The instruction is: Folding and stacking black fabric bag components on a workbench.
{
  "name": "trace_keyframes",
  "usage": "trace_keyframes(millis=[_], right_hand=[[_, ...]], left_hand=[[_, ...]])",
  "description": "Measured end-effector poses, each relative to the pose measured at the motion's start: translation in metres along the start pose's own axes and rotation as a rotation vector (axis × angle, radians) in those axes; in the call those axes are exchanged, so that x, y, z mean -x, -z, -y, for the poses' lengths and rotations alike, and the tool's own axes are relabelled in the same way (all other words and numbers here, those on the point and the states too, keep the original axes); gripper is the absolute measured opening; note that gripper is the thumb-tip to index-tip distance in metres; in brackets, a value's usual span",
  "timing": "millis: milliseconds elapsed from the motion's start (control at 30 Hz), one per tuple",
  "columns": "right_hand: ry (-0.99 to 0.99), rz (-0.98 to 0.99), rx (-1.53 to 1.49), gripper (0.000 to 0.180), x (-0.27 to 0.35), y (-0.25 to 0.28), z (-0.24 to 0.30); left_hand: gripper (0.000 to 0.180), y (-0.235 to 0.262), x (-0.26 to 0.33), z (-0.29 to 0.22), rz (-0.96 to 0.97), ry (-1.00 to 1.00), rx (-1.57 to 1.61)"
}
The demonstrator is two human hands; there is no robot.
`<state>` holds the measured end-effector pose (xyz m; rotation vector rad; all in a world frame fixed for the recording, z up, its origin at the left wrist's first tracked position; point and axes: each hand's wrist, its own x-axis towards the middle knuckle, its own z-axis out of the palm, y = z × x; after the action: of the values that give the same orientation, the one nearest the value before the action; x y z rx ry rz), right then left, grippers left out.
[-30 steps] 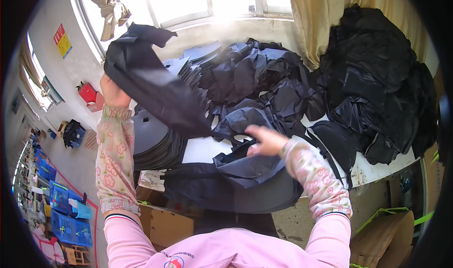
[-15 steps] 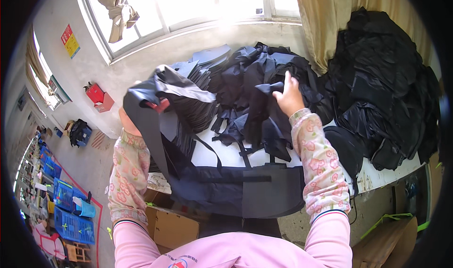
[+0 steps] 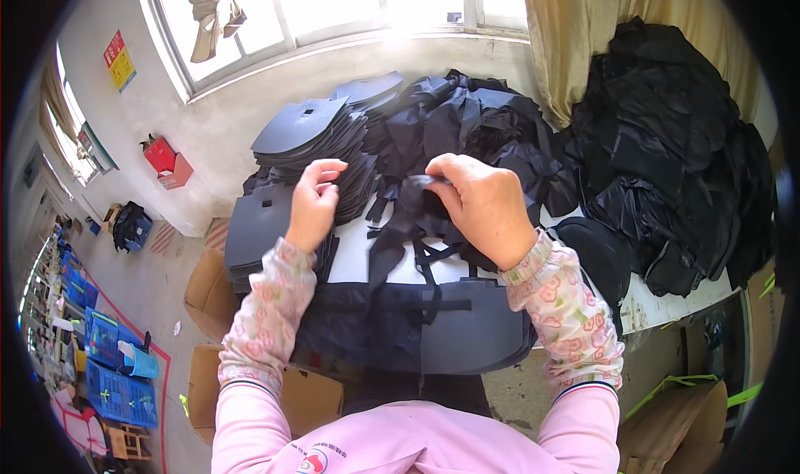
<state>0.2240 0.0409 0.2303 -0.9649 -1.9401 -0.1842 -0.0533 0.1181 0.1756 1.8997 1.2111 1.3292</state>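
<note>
My right hand [image 3: 490, 207] pinches the top of a black fabric strip piece [image 3: 390, 245] between thumb and fingers. The piece hangs down over the near edge of the work. To its left my left hand [image 3: 313, 207] is raised, fingers curved with a gap to the thumb, and nothing shows in it. Below both hands, at the table's front edge, lie a black fabric panel [image 3: 358, 328] and a stack of dark grey stiff panels [image 3: 467, 328]. More stacked grey panels [image 3: 304, 128] with small slots rise behind my left hand.
A heap of black fabric pieces [image 3: 467, 120] lies at the back of the white table [image 3: 354, 257]. A taller pile of black sewn goods [image 3: 667, 165] fills the right. Cardboard boxes [image 3: 312, 395] stand below, and blue crates [image 3: 121, 395] on the floor at left.
The black cloth that my left hand held up is gone from it, and that hand has moved right. My right hand has come down and left, with the black fabric strip piece in its pinch.
</note>
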Motion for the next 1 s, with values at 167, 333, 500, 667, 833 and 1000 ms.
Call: trace_keyframes(millis=[167, 333, 500, 667, 833, 1000], right_hand=[[0.047, 0.144, 0.2, 0.015, 0.0, -0.002, 0.02], [0.1, 0.232, 0.282, 0.015, 0.017, 0.014, 0.046], [0.055, 0.444, 0.029, 0.02, 0.051, 0.038, 0.056], [0.044, 0.595, -0.175, 0.019, 0.075, 0.044, 0.07], [0.038, 0.831, -0.444, 0.018, 0.099, 0.068, 0.07], [-0.1, 1.163, -0.869, 0.013, 0.111, 0.112, 0.066]], left_hand=[[0.056, -0.069, 0.067, -0.068, 0.073, -0.438, -0.097], [0.033, -0.075, 0.064, -0.029, -0.109, -0.355, -0.158], [0.026, -0.057, 0.065, -0.02, -0.124, -0.45, -0.354], [0.029, -0.058, 0.087, -0.012, 0.166, -0.521, -0.387], [0.026, -0.024, 0.107, 0.008, 0.27, -0.353, -0.365], [0.027, 0.044, 0.143, 0.035, 0.395, -0.171, -0.398]])
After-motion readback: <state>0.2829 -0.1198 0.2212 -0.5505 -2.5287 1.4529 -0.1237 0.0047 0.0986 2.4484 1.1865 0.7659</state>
